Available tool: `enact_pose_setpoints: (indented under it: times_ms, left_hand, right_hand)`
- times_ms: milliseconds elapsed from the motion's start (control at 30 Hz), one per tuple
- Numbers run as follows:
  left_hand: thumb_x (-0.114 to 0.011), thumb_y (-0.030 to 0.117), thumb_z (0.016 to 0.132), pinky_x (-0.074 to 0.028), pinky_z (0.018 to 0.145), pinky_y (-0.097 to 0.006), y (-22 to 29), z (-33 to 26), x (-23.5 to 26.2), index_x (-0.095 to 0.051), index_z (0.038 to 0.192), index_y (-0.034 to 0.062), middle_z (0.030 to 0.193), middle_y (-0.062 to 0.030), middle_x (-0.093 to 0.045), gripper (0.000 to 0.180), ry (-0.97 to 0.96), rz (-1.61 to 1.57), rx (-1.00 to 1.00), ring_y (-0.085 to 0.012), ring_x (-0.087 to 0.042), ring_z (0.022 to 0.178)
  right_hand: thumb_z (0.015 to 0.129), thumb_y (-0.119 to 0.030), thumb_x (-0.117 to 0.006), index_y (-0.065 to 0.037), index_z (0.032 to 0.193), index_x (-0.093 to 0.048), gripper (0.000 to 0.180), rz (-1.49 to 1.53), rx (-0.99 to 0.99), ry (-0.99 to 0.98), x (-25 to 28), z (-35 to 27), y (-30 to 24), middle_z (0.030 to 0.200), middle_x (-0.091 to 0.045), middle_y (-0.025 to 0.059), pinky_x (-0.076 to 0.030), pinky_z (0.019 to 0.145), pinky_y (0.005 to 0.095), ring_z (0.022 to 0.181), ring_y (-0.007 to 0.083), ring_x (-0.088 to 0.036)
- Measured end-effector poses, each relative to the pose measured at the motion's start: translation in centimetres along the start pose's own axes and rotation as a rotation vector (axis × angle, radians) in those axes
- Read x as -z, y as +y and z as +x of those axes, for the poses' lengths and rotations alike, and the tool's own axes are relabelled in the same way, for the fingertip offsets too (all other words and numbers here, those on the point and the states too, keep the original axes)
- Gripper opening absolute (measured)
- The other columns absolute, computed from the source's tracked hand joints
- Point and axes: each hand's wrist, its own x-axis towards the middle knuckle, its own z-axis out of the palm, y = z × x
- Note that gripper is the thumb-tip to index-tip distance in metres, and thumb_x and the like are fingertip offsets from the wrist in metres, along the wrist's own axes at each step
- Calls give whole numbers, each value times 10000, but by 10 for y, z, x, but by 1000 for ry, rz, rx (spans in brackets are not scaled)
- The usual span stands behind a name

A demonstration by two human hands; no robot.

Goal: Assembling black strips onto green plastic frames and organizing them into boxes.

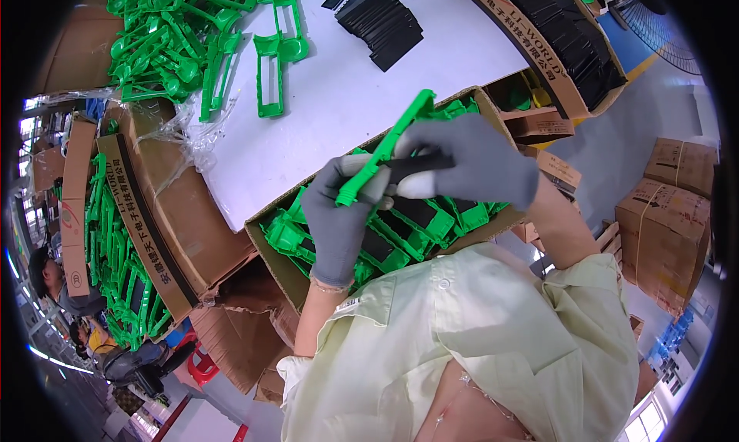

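In grey gloves with pale fingertips, both hands meet over an open carton. My left hand [336, 222] is closed round the lower part of a long green plastic frame [402, 130], held edge-on and tilted up to the right. On its right side my right hand [481, 161] pinches a thin black plastic plate [418, 165], which meets the frame. Whether the plate sits inside the frame cannot be made out. Right under the hands, the carton [279, 271] holds several green frames with black plates in them [419, 222].
On the white table [323, 95] lie a heap of green frames [165, 38], two separate frames [271, 72] and a fanned stack of black plates [381, 26]. A carton of black plates [570, 38] is at the far right. More green frames fill a carton [142, 226] on the left.
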Motion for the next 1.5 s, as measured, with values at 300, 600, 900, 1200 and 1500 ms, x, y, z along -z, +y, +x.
enact_pose_setpoints:
  times_ms: [300, 600, 900, 1200, 1500]
  left_hand:
    - [-596, 32, 869, -568, 663, -293, -5, 2, 13, -569, 1094, -66, 929, -137, -632, 247, -59, -295, 59, -239, -668, 804]
    - [-560, 54, 893, -576, 658, -306, -4, -1, 18, -538, 1162, -88, 974, -166, -631, 304, -82, -248, 108, -285, -673, 826]
    - [-549, 17, 885, -570, 623, -288, 1, -6, 13, -541, 1172, -89, 913, -148, -631, 306, -80, -154, 131, -278, -679, 768]
    - [-538, 32, 890, -563, 630, -282, 1, -7, 13, -542, 1166, -91, 915, -148, -627, 302, -32, -190, 72, -278, -676, 778]
    - [-536, 122, 917, -563, 663, -295, -2, -4, 18, -528, 1162, -100, 950, -167, -633, 331, -110, -248, 100, -280, -675, 827]
  right_hand:
    - [849, -188, -633, 11, 959, -602, 230, 396, -257, 204, 10, -14, 5, 675, -601, 18, -424, 534, 192, 583, 46, -554]
    - [864, -188, -618, 12, 984, -614, 233, 147, -219, 187, 17, -6, -6, 587, -586, 21, -412, 479, 204, 507, 41, -541]
    - [855, -161, -620, 2, 913, -616, 173, -165, -107, 234, 8, -9, -1, 561, -569, 50, -425, 468, 231, 473, 76, -580]
    - [874, -152, -594, 24, 919, -603, 182, 260, -224, 198, 6, -10, -3, 565, -569, 27, -394, 454, 213, 472, 60, -526]
    - [875, -168, -597, 30, 925, -605, 204, 246, -217, 194, 12, -11, -4, 549, -548, 15, -388, 445, 210, 464, 51, -504]
